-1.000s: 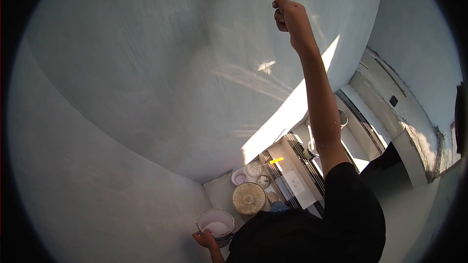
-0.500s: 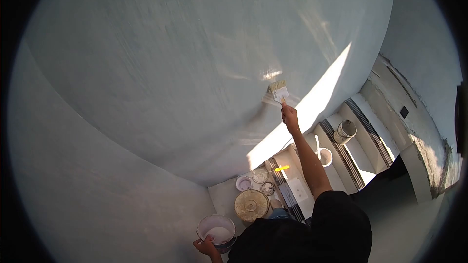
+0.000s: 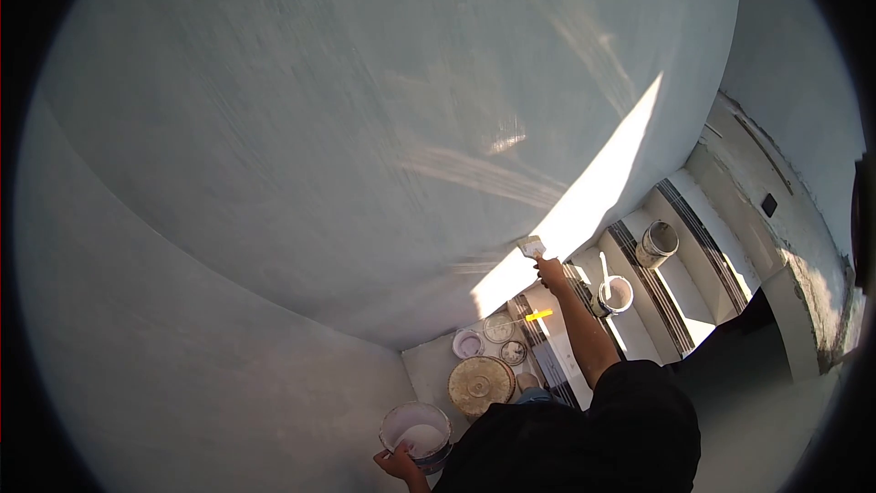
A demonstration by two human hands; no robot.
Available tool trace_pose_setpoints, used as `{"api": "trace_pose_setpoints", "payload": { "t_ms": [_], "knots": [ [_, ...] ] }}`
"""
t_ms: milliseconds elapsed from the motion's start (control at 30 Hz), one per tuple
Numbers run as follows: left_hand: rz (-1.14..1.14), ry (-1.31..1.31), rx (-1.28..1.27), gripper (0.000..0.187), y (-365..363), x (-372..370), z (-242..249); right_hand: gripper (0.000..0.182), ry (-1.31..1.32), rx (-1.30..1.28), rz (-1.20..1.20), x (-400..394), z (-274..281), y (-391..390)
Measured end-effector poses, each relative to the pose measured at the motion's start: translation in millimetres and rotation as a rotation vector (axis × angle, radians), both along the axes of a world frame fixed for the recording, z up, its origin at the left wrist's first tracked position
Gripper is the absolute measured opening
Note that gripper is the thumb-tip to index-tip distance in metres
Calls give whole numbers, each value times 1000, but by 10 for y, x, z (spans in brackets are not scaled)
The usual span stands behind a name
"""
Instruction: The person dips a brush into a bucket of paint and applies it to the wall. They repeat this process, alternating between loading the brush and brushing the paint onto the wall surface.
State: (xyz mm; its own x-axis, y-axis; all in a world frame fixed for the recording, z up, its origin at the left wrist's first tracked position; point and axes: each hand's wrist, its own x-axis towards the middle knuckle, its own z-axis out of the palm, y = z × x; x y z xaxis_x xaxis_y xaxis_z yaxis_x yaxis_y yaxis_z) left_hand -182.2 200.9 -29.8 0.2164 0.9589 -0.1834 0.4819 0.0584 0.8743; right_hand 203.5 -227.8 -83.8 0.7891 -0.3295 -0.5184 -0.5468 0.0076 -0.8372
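My right hand (image 3: pixel 550 272) is closed around the handle of a wide paintbrush (image 3: pixel 532 247). Its bristles are at the pale grey-blue wall (image 3: pixel 365 155), beside the edge of a bright sunlit strip. Low at the left, my left hand (image 3: pixel 398 463) grips the rim of a paint bucket (image 3: pixel 415 413), thumb over the inside edge. Whitish liquid lies in this bucket, which is held tilted toward me. Streaky brush marks and a shiny patch show on the wall above the brush.
Stairs (image 3: pixel 643 288) with dark striped edges climb to the right. On them stand a tin can (image 3: pixel 657 245) and a white bucket (image 3: pixel 612 295) with a stick in it. Near my feet are a round lidded drum (image 3: pixel 480 384), several small containers and a yellow-headed tool (image 3: pixel 538 315).
My right hand has brought the paintbrush down the wall, from near the shiny patch to the sunlit strip's edge. My left hand still holds the paint bucket. The view has shifted slightly.
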Motion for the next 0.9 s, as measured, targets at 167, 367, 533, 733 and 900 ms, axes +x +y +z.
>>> {"api": "trace_pose_setpoints", "payload": {
  "t_ms": [167, 367, 533, 733, 900],
  "knots": [
    [-53, 16, -4, 43, 114, 41, -215, 40, -208, 4, 24, 279, 1400, -21],
    [-147, 49, 5, 41, 273, 153, -475, 36, -552, 146, 66, 20, 3257, -135],
    [-257, 23, 63, 38, 356, 292, -531, 36, -1072, 112, 121, -133, 5036, -78],
    [-223, -68, -1, 37, 331, 351, -523, 26, -1345, 47, 212, 43, 5814, 118],
    [-215, -30, 46, 38, 208, 258, -334, 44, -1053, 38, 70, 430, 3721, 613]
  ]
}}
